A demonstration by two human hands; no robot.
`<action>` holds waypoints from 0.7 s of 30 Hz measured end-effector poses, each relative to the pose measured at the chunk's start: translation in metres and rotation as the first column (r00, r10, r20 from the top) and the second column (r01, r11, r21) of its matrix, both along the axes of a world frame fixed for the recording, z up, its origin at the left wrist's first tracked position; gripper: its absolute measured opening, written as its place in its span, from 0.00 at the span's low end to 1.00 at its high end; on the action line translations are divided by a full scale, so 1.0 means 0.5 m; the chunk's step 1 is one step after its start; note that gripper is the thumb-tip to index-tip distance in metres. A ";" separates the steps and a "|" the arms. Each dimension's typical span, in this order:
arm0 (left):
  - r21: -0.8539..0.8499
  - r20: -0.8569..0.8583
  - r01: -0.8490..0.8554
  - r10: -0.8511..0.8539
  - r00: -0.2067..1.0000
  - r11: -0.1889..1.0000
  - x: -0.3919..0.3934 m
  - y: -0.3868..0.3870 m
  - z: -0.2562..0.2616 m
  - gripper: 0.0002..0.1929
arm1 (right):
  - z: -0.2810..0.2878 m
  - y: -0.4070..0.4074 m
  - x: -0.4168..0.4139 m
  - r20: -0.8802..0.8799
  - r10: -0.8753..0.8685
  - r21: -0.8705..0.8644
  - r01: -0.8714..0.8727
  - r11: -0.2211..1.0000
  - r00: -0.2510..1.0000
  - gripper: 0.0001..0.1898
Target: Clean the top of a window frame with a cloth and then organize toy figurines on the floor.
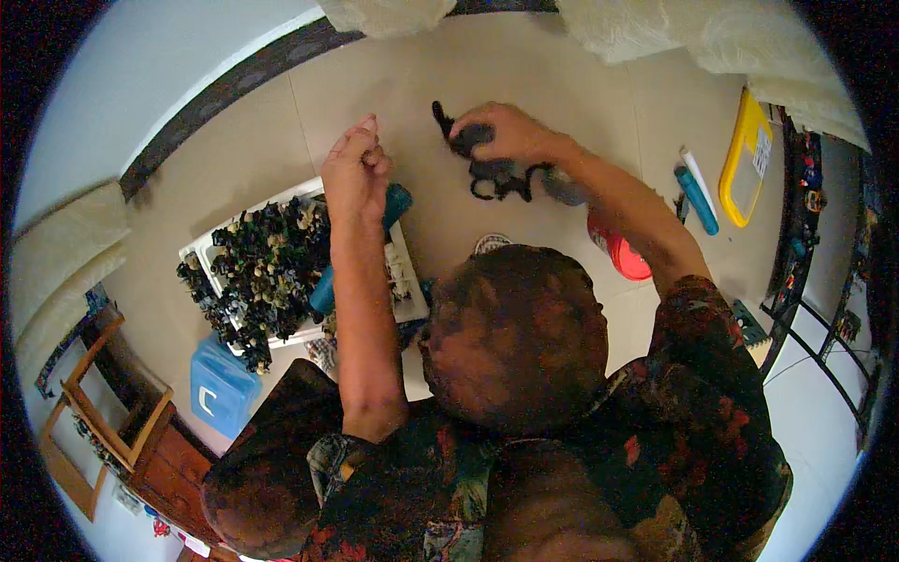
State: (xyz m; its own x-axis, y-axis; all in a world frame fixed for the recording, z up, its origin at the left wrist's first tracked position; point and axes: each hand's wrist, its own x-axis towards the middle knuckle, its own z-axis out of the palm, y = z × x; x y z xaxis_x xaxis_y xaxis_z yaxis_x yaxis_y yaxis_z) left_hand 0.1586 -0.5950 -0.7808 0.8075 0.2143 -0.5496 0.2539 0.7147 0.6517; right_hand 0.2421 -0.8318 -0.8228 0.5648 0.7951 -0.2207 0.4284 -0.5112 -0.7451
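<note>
My right hand [516,133] curls its thumb and fingers around a small black object [472,139], blurred, just above the tiled floor. Close below lie more black pieces [502,184], one of them ring-shaped. My left hand [357,158] is raised to the left of them with its fingertips drawn together; whether something tiny sits between them is unclear. Under my left forearm is a white plastic tray [193,247], heaped with small dark figure-like pieces [270,260]. A teal cylinder [399,200] rests across the tray, partly covered by the forearm.
A red round container [628,258] stands below my right forearm. Farther right lie a teal tube [697,200], a white tube [697,175] and a yellow-rimmed lid [732,197]. A blue plastic box [223,386] sits near my left knee. Pale curtains [618,28] hang beyond.
</note>
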 end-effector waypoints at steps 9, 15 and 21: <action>-0.035 0.080 -0.026 0.029 0.996 0.999 -0.006 0.023 0.015 0.15 | 0.017 -0.252 0.115 -0.492 -0.634 -0.053 0.707 0.706 0.596 0.23; -0.061 0.090 -0.053 0.058 0.994 0.997 -0.007 0.031 0.028 0.14 | -0.007 -0.123 0.012 0.461 -0.175 -0.307 0.341 0.888 0.870 0.35; 0.099 0.023 -0.099 0.097 0.995 0.990 -0.006 0.012 0.032 0.09 | 0.006 0.025 -0.040 0.492 0.129 -0.260 0.004 0.966 0.861 0.40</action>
State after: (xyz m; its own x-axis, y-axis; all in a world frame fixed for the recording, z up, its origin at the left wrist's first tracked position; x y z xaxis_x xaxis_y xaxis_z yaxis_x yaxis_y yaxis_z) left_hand 0.1556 -0.5889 -0.7650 0.7896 0.3462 -0.5066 0.1729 0.6666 0.7251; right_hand 0.2220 -0.8193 -0.8197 0.6020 0.7905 -0.1127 0.7455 -0.6070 -0.2754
